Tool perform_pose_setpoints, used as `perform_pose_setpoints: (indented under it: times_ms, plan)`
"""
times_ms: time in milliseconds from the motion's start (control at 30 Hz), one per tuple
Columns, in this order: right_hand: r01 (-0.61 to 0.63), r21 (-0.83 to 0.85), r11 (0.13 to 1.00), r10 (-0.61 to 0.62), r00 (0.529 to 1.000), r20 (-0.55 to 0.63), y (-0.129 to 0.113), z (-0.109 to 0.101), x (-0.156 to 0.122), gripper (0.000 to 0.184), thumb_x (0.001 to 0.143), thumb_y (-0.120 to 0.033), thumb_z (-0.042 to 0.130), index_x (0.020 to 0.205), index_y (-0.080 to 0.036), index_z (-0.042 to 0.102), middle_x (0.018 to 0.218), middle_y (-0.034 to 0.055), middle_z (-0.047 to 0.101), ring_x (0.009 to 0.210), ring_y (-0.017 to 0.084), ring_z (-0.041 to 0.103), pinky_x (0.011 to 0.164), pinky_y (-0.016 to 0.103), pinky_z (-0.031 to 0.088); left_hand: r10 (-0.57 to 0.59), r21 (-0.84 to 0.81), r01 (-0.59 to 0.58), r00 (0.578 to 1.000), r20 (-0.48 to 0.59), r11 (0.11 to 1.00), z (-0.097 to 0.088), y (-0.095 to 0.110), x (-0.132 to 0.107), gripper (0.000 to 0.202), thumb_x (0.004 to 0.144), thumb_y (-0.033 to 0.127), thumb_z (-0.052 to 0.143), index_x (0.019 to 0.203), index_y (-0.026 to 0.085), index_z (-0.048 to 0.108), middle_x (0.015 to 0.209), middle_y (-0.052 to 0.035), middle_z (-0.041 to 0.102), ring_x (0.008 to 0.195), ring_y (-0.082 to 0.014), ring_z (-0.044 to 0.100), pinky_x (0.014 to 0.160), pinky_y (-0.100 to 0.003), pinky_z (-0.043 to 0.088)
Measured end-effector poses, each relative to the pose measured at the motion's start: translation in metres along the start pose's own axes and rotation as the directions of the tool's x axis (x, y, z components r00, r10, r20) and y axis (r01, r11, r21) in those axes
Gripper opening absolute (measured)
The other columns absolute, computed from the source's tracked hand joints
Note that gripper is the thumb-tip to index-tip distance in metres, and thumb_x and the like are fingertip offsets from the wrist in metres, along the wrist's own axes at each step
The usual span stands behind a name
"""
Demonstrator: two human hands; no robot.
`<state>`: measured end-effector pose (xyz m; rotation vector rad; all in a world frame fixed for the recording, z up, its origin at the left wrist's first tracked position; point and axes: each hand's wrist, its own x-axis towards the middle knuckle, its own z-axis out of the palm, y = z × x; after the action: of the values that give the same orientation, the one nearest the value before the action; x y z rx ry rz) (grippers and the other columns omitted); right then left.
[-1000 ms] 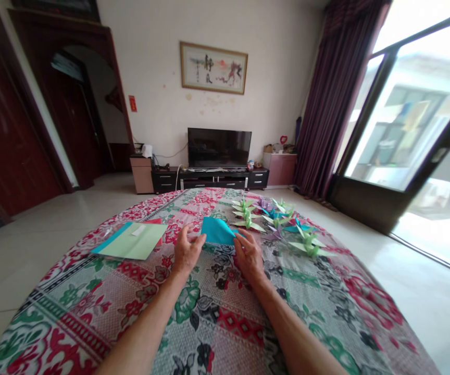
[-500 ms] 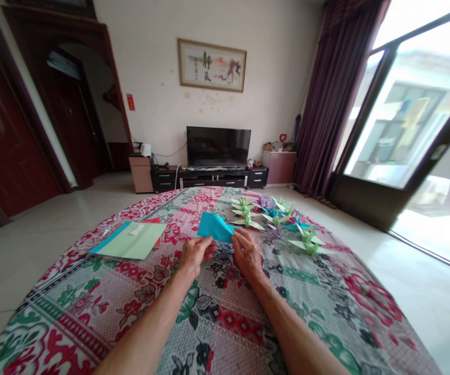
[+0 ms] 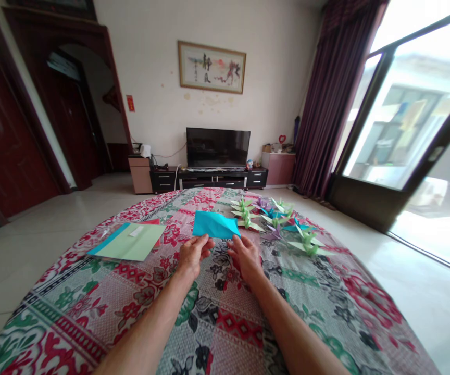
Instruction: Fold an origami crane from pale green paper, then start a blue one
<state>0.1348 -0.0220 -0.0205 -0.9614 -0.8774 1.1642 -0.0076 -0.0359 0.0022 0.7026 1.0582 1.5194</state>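
A blue sheet of folded paper [image 3: 215, 225] is held up over the table, a flat rectangle with a slight crease toward its right side. My left hand [image 3: 194, 254] pinches its lower left edge between thumb and fingers. At the lower right corner, my right hand [image 3: 246, 254] grips it with thumb and fingertips. Beyond my right hand stand several folded paper cranes [image 3: 275, 220] in green, purple and blue. To the left lies a stack of coloured paper [image 3: 131, 244], light green on top, with blue and red edges showing.
A patterned cloth [image 3: 233, 317] covers the round table. A small white slip [image 3: 136, 231] rests on the paper stack. Past the table are a television [image 3: 217, 149] on a low cabinet, a purple curtain [image 3: 326, 104] and a glass door [image 3: 389, 130] at right.
The blue paper's right part, bent and twisted before, is now spread flatter into a wider rectangle. My right hand has shifted its hold to the lower right corner.
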Motion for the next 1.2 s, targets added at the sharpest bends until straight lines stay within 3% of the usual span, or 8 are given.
perform_pose_setpoints:
  times_ms: [100, 300, 933, 1200]
  plan:
    - [-0.119, 0.085, 0.989, 0.112, 0.990, 0.087, -0.0030, 0.0035, -0.0037, 0.034, 0.065, -0.044, 0.069, 0.082, -0.015, 0.061, 0.086, 0.0081, 0.068, 0.072, 0.018, 0.067, 0.056, 0.024, 0.053, 0.017, 0.026, -0.016, 1.000, -0.011, 1.000, 0.0004, 0.0002, -0.0005, 0.029, 0.056, 0.033, 0.075, 0.071, 0.011, 0.063, 0.070, -0.0064, 0.069, 0.062, -0.0137, 0.065, 0.048, -0.018, 0.045]
    - [-0.123, 0.134, 0.983, 0.111, 0.990, 0.092, -0.0040, 0.0039, -0.0038, 0.032, 0.062, -0.043, 0.071, 0.077, -0.016, 0.059, 0.074, 0.0044, 0.068, 0.067, 0.017, 0.067, 0.053, 0.022, 0.052, 0.036, 0.095, -0.037, 0.999, 0.012, 0.995, -0.0025, -0.0039, 0.0026, 0.029, 0.056, 0.034, 0.075, 0.069, 0.011, 0.063, 0.070, -0.0075, 0.069, 0.063, -0.0147, 0.065, 0.050, -0.020, 0.045]
    - [-0.091, 0.138, 0.986, 0.063, 0.980, 0.191, -0.0027, -0.0011, -0.0028, 0.029, 0.063, -0.039, 0.072, 0.078, -0.016, 0.063, 0.073, 0.0029, 0.068, 0.066, 0.014, 0.064, 0.058, 0.022, 0.050, 0.045, 0.092, -0.055, 0.993, 0.107, 0.994, -0.0031, -0.0065, 0.0008, 0.031, 0.055, 0.034, 0.076, 0.069, 0.009, 0.065, 0.073, -0.0102, 0.070, 0.065, -0.0158, 0.066, 0.054, -0.022, 0.049]
    - [-0.108, 0.215, 0.971, 0.061, 0.975, 0.212, -0.0063, -0.0004, -0.0046, 0.028, 0.060, -0.035, 0.075, 0.076, -0.016, 0.062, 0.068, -0.0003, 0.065, 0.063, 0.012, 0.062, 0.057, 0.021, 0.049, 0.009, -0.078, 0.001, 0.993, 0.116, 0.997, -0.0035, -0.0076, 0.0043, 0.024, 0.058, 0.027, 0.075, 0.069, 0.012, 0.060, 0.069, -0.0063, 0.069, 0.065, -0.0148, 0.066, 0.054, -0.021, 0.050]
